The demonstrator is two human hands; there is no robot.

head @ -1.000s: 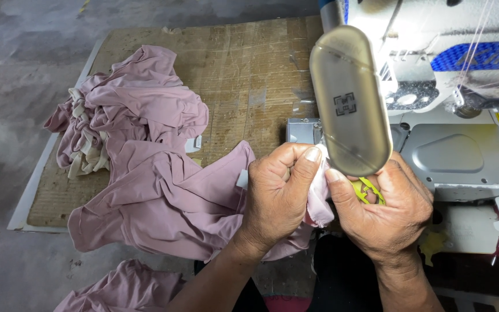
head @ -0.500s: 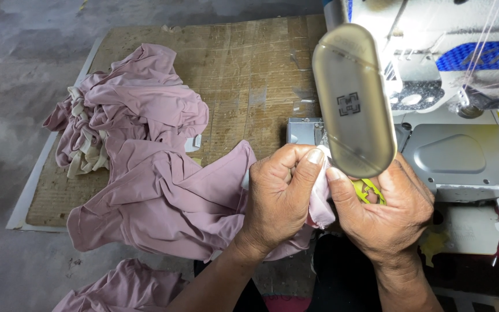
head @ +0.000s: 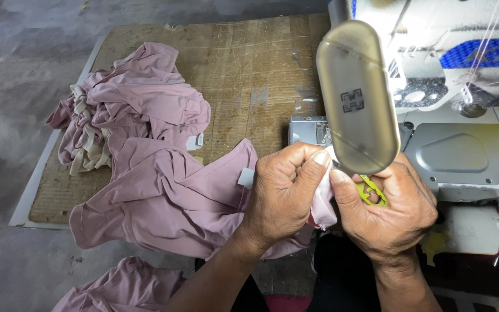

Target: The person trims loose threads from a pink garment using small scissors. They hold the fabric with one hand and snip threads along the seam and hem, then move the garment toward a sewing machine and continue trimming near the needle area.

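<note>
My left hand (head: 284,193) and my right hand (head: 391,208) pinch a fold of mauve fabric (head: 321,205) between thumbs and fingers, close in front of a sewing machine (head: 463,144). The cloth trails left into a larger mauve garment (head: 163,196) spread over a wooden board (head: 249,69). A small yellow-green tool (head: 372,192) sits inside my right hand. A flat oval beige lamp head (head: 356,98) hangs just above my fingertips and hides part of the machine.
A heap of mauve and cream garments (head: 116,110) lies on the board's left side. More mauve cloth (head: 122,286) hangs at the lower left. Grey floor (head: 7,86) surrounds the board. A blue panel (head: 483,52) marks the machine's upper arm.
Both hands stay pinched on the fabric in the same place. My left fingers have shifted slightly along the fold.
</note>
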